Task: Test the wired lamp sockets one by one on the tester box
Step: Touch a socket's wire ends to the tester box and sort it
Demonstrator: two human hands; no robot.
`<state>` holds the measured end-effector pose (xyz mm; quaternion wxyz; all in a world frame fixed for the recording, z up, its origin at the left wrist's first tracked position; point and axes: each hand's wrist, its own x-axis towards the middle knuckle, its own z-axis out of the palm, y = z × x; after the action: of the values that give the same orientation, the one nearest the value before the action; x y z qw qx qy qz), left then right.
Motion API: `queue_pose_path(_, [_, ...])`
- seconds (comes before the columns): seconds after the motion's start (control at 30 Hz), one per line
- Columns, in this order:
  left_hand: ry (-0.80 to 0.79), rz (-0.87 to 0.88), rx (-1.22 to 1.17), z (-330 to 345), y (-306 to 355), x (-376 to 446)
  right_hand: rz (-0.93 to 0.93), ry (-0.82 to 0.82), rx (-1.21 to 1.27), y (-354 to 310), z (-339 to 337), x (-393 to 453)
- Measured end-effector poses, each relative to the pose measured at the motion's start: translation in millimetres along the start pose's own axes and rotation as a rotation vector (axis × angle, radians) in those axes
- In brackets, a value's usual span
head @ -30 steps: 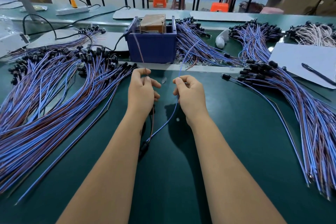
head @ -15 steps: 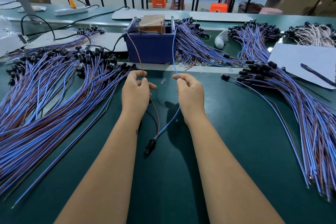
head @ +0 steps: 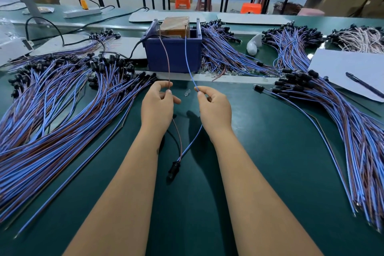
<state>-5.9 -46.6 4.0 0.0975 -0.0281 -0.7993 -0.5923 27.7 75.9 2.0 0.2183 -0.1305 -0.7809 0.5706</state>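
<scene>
Two leads, one per hand: our left hand point(head: 157, 103) fingers pinch the brown wire point(head: 165, 58), right hand point(head: 215, 104) pinches the blue wire point(head: 188, 62). Both tips reach the tester box point(head: 173, 48) beyond our fingers; socket point(head: 174, 169) lies behind on the desk point(head: 270, 151). Keep them apart and steady.

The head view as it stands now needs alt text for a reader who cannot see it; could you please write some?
A person's left hand pinches a brown wire and the right hand a blue wire, both reaching up to the tester box. Their black socket lies on the green table, with wired-socket piles either side.
</scene>
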Motion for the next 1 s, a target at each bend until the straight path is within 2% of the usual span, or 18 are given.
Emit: queue_pose_path(1.0, [-0.024, -0.012, -0.072, -4.4, 2.1, -2.8, 0.099, 0.023, -0.137, -3.2, 4.5, 7.2])
